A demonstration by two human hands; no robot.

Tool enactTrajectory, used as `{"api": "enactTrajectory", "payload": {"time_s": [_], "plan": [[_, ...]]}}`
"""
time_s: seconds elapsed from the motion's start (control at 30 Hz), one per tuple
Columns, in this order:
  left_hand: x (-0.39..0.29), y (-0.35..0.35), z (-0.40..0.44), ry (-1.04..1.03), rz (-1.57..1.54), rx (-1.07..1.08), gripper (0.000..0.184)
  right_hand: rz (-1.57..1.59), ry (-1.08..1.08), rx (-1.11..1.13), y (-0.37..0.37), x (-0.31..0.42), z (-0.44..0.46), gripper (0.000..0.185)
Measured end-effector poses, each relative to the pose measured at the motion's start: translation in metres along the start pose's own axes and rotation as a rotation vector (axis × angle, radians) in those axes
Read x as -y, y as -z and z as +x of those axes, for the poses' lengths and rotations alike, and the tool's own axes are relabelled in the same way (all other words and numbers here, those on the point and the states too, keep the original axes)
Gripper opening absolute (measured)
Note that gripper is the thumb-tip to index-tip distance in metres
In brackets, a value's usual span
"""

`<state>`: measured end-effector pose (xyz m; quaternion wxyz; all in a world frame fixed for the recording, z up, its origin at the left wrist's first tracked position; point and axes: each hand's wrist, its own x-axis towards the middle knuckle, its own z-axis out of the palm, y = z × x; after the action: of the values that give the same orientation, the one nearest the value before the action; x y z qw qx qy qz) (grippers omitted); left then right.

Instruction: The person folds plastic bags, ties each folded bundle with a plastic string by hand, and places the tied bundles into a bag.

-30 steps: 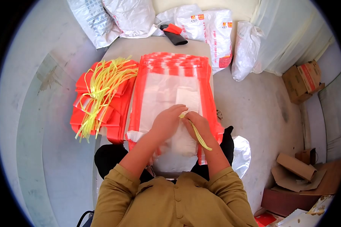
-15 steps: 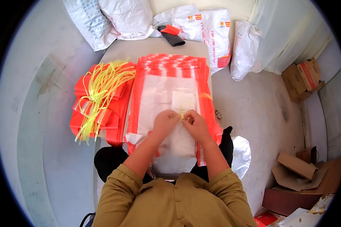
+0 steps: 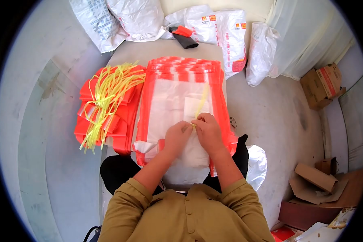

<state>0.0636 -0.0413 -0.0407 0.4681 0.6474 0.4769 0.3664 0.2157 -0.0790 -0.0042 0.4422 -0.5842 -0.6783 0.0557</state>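
A thin yellow plastic strip (image 3: 203,99) runs up from my fingertips, blurred along its upper length. My right hand (image 3: 208,131) pinches it, and my left hand (image 3: 179,136) pinches close beside, at the strip's lower part. Both hands are closed. Beneath them, a white folded bundle (image 3: 194,151) lies upright on a stack of clear plastic bags with red borders (image 3: 165,97); my hands cover part of it. To the left, a bunch of yellow strips (image 3: 105,101) rests on folded red bags (image 3: 127,117).
White printed sacks (image 3: 232,40) stand beyond the table (image 3: 135,50), with a black and red roll-like item (image 3: 184,38) at its far edge. Cardboard boxes (image 3: 320,86) sit on the right, and open cartons (image 3: 318,183) lie lower right. A silvery-white bag (image 3: 256,165) is beside my right knee.
The yellow strip now stretches upward from my hands, where before only a short bit showed. My right hand has risen slightly, and my left hand has moved slightly down.
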Motion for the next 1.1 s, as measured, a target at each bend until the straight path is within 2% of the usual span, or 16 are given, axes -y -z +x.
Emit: {"api": "enactTrajectory", "payload": {"time_s": [0.37, 0.6, 0.7, 0.8, 0.83, 0.9, 1.0, 1.1], "plan": [[0.007, -0.007, -0.002, 0.003, -0.048, -0.021, 0.015, -0.044, -0.086, 0.013, 0.001, 0.009, -0.007, 0.017], [0.012, -0.009, -0.003, 0.012, -0.067, -0.03, 0.015, -0.057, -0.007, 0.035, -0.002, 0.0, -0.008, 0.025], [0.01, -0.008, -0.003, 0.011, -0.058, -0.031, 0.015, -0.001, -0.176, 0.068, 0.0, 0.012, -0.006, 0.028], [0.009, -0.008, -0.003, 0.013, -0.032, -0.027, 0.015, 0.251, -0.527, 0.241, 0.007, 0.016, 0.001, 0.03], [0.01, -0.008, -0.002, 0.012, -0.026, -0.027, 0.015, 0.337, -0.56, 0.276, 0.007, 0.012, 0.002, 0.03], [0.012, -0.01, -0.001, 0.01, -0.027, -0.03, 0.015, 0.508, -0.621, 0.344, 0.008, -0.003, 0.001, 0.03], [0.012, -0.009, -0.001, 0.027, -0.033, -0.029, 0.016, 0.659, -0.546, 0.4, 0.006, -0.014, 0.0, 0.029], [0.005, -0.007, -0.001, 0.06, -0.027, -0.008, 0.016, 0.416, -0.495, 0.458, 0.018, -0.002, 0.003, 0.025]]}}
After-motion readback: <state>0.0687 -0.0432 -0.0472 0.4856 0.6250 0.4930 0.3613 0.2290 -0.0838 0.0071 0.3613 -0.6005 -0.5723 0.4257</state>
